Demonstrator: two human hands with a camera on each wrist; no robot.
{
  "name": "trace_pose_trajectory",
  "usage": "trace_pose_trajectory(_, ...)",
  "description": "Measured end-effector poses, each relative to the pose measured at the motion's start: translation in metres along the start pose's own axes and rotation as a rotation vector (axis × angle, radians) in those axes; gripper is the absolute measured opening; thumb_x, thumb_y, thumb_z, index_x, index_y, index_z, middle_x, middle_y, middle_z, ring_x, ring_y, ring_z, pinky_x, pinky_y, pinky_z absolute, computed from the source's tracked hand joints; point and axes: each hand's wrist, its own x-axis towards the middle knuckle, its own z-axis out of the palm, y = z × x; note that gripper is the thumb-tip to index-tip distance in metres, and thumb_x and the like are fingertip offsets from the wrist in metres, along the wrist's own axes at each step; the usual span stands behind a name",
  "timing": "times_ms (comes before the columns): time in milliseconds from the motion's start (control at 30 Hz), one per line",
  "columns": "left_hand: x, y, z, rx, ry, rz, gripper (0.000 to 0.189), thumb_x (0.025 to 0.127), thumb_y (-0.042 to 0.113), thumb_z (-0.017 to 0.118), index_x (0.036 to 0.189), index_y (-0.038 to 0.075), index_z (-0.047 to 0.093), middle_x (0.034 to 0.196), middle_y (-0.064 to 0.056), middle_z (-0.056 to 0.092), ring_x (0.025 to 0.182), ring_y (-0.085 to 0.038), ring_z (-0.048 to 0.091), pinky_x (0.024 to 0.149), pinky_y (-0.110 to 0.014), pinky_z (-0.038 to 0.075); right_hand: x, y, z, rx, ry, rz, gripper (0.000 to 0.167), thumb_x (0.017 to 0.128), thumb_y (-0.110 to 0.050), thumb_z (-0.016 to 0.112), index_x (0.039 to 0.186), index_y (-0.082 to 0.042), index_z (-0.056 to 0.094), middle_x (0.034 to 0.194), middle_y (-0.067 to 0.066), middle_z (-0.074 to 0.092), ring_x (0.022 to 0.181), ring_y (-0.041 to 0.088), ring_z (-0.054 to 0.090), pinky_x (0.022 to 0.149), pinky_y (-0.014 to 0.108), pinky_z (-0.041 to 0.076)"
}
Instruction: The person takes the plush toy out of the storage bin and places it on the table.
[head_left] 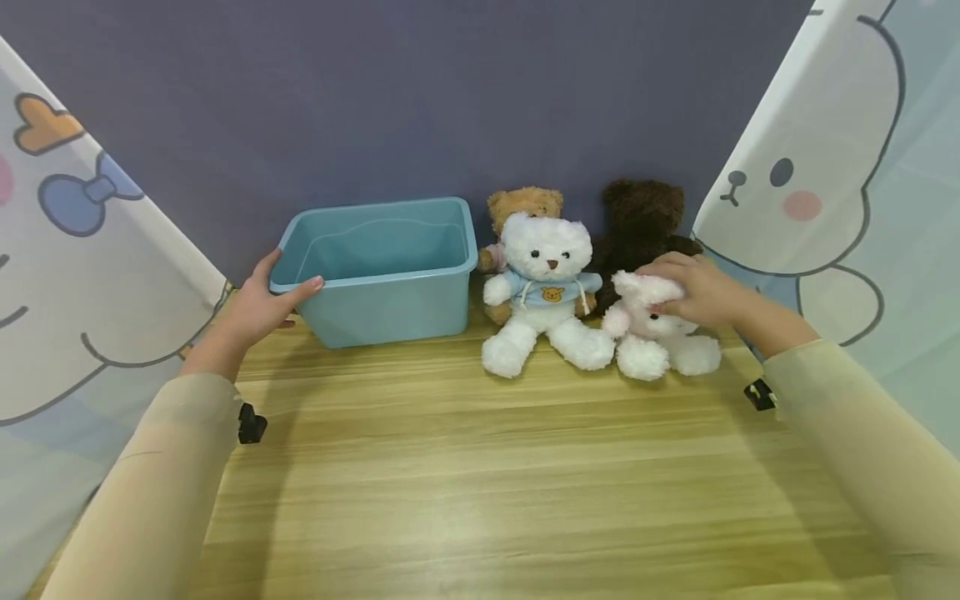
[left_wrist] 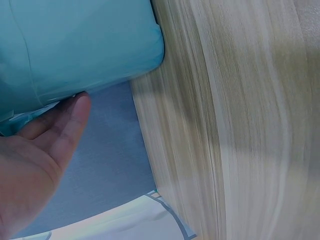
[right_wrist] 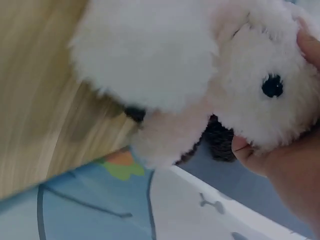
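My left hand (head_left: 251, 310) grips the left end of a light blue plastic bin (head_left: 382, 310), with the thumb over the front rim. In the left wrist view, fingers (left_wrist: 72, 117) lie against the bin's wall (left_wrist: 85, 45). My right hand (head_left: 697, 287) holds a white and pink plush rabbit (head_left: 642, 357) by the head, at the right end of the row of toys. The right wrist view shows the thumb and fingers on either side of the rabbit's head (right_wrist: 250, 95), near its black eye. Part of the rabbit's face is hidden by the hand in the head view.
Right of the bin sits a white teddy bear (head_left: 547, 250) in a blue hoodie. A tan teddy bear (head_left: 525, 202) is partly hidden behind it. A dark brown teddy bear (head_left: 641, 212) sits behind the rabbit. Printed curtains flank the wooden table (head_left: 480, 467); a grey cloth (head_left: 450, 100) hangs behind.
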Motion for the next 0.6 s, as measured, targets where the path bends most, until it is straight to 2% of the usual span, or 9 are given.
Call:
trace_pose_trajectory(100, 0.001, -0.001, -0.002, -0.004, 0.008, -0.001, 0.118, 0.094, 0.080, 0.054, 0.168, 0.030, -0.023, 0.176, -0.032, -0.005, 0.133, -0.058, 0.058, 0.108, -0.067, 0.053, 0.019, 0.010, -0.001, 0.086, -0.029, 0.050, 0.062, 0.100, -0.021, 0.077, 0.153, -0.002, 0.054, 0.155, 0.028, 0.048, 0.138, 0.054, 0.049, 0.111, 0.072, 0.040)
trace_pose_trajectory(233, 0.001, -0.002, -0.001, 0.005, 0.005, -0.012, 0.120, 0.093, 0.083, 0.054, 0.168, 0.032, -0.024, 0.176, -0.033, -0.004, 0.129, -0.058, 0.062, 0.109, -0.069, 0.050, 0.039, 0.024, 0.003, 0.225, -0.097, 0.192, 0.066, 0.105, -0.028, 0.068, 0.162, -0.007, 0.042, 0.170, 0.028, 0.031, 0.151, 0.057, 0.034, 0.116, 0.077, 0.034)
trace_pose_trajectory(333, 0.001, -0.003, 0.003, 0.009, -0.016, -0.022, 0.121, 0.092, 0.084, 0.053, 0.167, 0.032, -0.026, 0.176, -0.032, -0.005, 0.130, -0.057, 0.062, 0.111, -0.069, 0.049, 0.048, 0.033, 0.009, 0.274, -0.140, 0.272, 0.067, 0.108, -0.031, 0.064, 0.165, -0.011, 0.036, 0.174, 0.027, 0.023, 0.156, 0.058, 0.024, 0.117, 0.079, 0.031)
trace_pose_trajectory(467, 0.003, -0.003, 0.004, -0.009, -0.021, -0.015, 0.121, 0.092, 0.082, 0.055, 0.167, 0.032, -0.025, 0.177, -0.029, -0.007, 0.135, -0.056, 0.058, 0.109, -0.067, 0.052, 0.057, 0.035, 0.009, 0.295, -0.166, 0.304, 0.067, 0.107, -0.030, 0.063, 0.166, -0.012, 0.035, 0.174, 0.029, 0.022, 0.156, 0.059, 0.023, 0.116, 0.081, 0.032)
trace_pose_trajectory(600, 0.004, -0.004, 0.000, -0.042, 0.001, -0.004, 0.121, 0.093, 0.080, 0.058, 0.168, 0.032, -0.024, 0.178, -0.028, -0.006, 0.142, -0.055, 0.051, 0.108, -0.066, 0.054, 0.064, 0.034, 0.006, 0.304, -0.182, 0.312, 0.069, 0.107, -0.031, 0.063, 0.168, -0.014, 0.033, 0.175, 0.029, 0.020, 0.156, 0.061, 0.022, 0.115, 0.082, 0.032)
